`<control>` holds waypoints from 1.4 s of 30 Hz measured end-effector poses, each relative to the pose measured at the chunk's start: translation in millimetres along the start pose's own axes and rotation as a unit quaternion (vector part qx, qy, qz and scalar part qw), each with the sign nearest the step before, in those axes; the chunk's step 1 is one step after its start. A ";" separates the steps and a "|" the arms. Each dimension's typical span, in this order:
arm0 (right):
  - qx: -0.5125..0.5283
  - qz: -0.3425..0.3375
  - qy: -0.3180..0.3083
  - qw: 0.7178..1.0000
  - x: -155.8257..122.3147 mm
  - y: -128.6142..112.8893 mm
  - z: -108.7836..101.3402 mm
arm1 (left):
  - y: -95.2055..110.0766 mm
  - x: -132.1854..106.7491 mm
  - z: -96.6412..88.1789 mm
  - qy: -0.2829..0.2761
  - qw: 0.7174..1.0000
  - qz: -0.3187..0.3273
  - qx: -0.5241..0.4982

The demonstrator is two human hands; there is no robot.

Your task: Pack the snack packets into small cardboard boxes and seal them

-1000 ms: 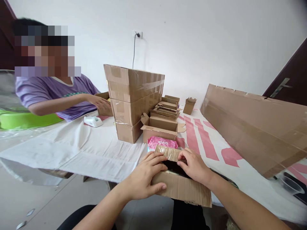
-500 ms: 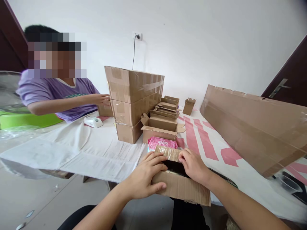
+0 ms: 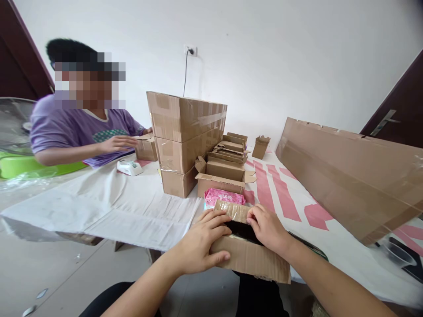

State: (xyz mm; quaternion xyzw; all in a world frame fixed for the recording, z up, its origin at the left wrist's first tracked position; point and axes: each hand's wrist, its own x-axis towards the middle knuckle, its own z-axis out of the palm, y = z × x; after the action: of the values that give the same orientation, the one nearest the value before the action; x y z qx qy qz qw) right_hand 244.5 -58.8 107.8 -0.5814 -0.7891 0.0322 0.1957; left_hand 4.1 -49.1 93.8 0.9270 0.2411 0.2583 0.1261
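A small cardboard box point(image 3: 251, 259) sits at the table's near edge, tilted, with a dark gap along its top. My left hand point(image 3: 203, 242) grips its left end, fingers over the top and thumb along the near side. At the far side of the gap my right hand point(image 3: 269, 229) pinches the edge of a flap point(image 3: 233, 210) that has shiny clear tape on it. What lies inside the box is too dark to tell. Just beyond it is a pink printed soft pack point(image 3: 224, 196), touching or very near the flap.
Three taped cartons point(image 3: 168, 141) are stacked beyond, beside several open small boxes point(image 3: 224, 169). A large cardboard sheet point(image 3: 350, 171) leans along the right, near a clear plastic bowl point(image 3: 398, 253). At left, a co-worker point(image 3: 76, 119) sits behind a white device point(image 3: 129, 167).
The co-worker leans a little to the right and the hand has dropped from the carton stack to a small box. My hands and my box stay almost the same.
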 end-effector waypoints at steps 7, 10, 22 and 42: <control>-0.075 0.010 -0.031 0.997 1.4 -5.2 -1.2 | -0.1 -0.1 0.2 -0.009 1.000 -0.002 0.003; -0.084 0.002 -0.034 0.996 2.5 -5.0 -1.3 | 0.1 0.1 -0.3 -0.005 1.000 0.000 0.003; 0.070 -0.004 0.025 0.997 -3.4 9.2 -5.9 | 0.5 1.8 -0.1 -0.016 1.000 -0.007 0.008; -0.055 -0.028 -0.039 0.997 -0.8 3.0 -2.3 | -0.7 -0.6 1.6 -0.002 1.000 0.001 0.006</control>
State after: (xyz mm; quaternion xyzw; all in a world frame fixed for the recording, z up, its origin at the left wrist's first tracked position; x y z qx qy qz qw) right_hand 248.2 -58.9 108.9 -0.5672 -0.8126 0.0059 0.1337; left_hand 4.2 -49.0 92.0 0.9284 0.2415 0.2551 0.1211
